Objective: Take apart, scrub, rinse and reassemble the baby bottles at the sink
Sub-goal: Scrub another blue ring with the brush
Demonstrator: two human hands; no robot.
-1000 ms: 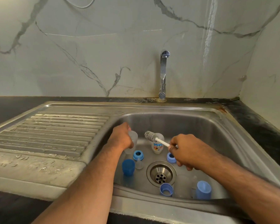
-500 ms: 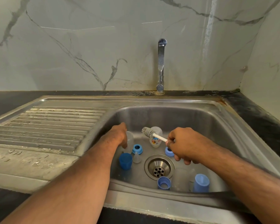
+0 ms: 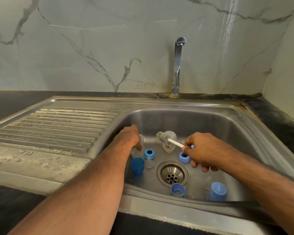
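Nearest, along the front wall of the stainless steel sink basin [image 3: 210, 119], a blue threaded bottle collar [image 3: 177, 189] lies tipped on its side, and a light blue domed plastic cap [image 3: 217, 191] stands just to its right, with clear pieces between them too faint to make out. Behind these sits the round metal drain strainer [image 3: 172, 174] in the basin floor. Left of the drain, a darker blue translucent cap [image 3: 137, 166] stands beside a small clear silicone teat [image 3: 149, 162]. A little farther back, a blue ring collar with a round hole [image 3: 149, 153] lies flat, and a second blue ring collar [image 3: 184, 157] lies right of the drain, partly under the right hand [image 3: 202, 152]. That hand pinches the white handle of a grey-bristled bottle brush [image 3: 163, 137] between thumb and curled fingers, with the bristle head raised and pointing to the left. Behind the brush head stands a clear baby bottle with a printed picture [image 3: 169, 146], upright on the basin floor. The left hand [image 3: 130, 138] reaches down at the basin's left wall and closes its fingers around a clear plastic baby bottle [image 3: 139, 150], mostly hidden by the hand. Left of the basin stretches the ribbed steel draining board [image 3: 54, 128]. At the back rim rises a chrome tap [image 3: 177, 65] against the grey-veined marble wall [image 3: 92, 48].
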